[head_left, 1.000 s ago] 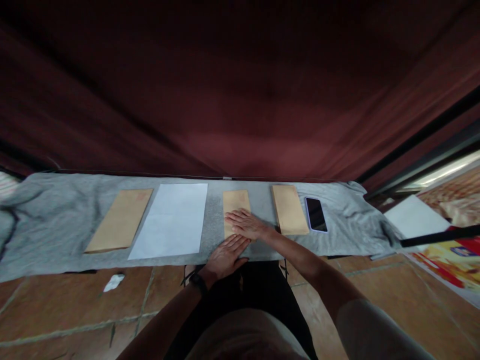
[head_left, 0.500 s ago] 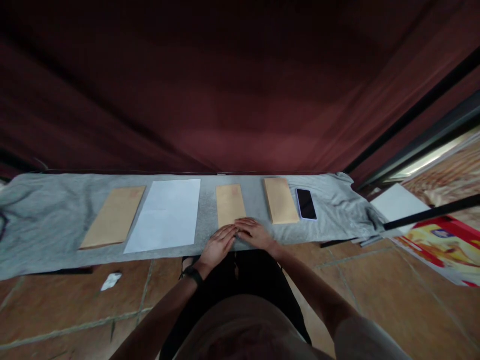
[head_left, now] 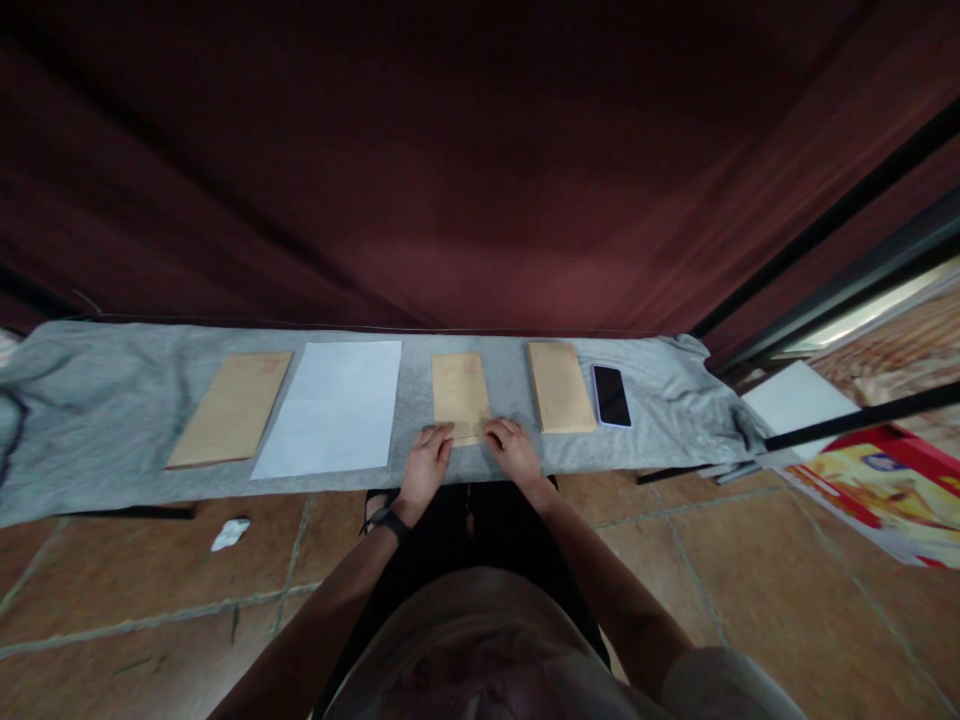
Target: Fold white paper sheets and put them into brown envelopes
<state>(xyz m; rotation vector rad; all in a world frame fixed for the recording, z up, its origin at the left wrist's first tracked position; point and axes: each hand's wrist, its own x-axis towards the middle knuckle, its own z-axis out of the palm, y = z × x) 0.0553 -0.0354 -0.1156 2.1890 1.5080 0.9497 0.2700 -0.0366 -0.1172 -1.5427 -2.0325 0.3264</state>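
A small brown paper envelope (head_left: 459, 388) lies in front of me on the grey cloth, a crease running across its near end. At its near left corner, my left hand (head_left: 427, 464) has its fingers curled and pressed together on the paper. On the opposite near corner, my right hand (head_left: 514, 450) pinches the edge; the fingertips partly hide the corner. Right of it rests a thick stack of brown envelopes (head_left: 562, 388). To the left are a pile of white paper (head_left: 330, 408) and another stack of brown envelopes (head_left: 232, 408).
A phone (head_left: 612, 396) lies right of the thick stack. The grey cloth (head_left: 90, 420) covers a narrow table against a dark red curtain (head_left: 480, 230). A black bar (head_left: 862, 428) and a red and yellow box (head_left: 892, 485) stand at the right. Crumpled white paper (head_left: 230, 534) is on the tiled floor.
My hands, together at the envelope's near end before, have moved apart to its two near corners. More of that end now shows. The view has shifted slightly.
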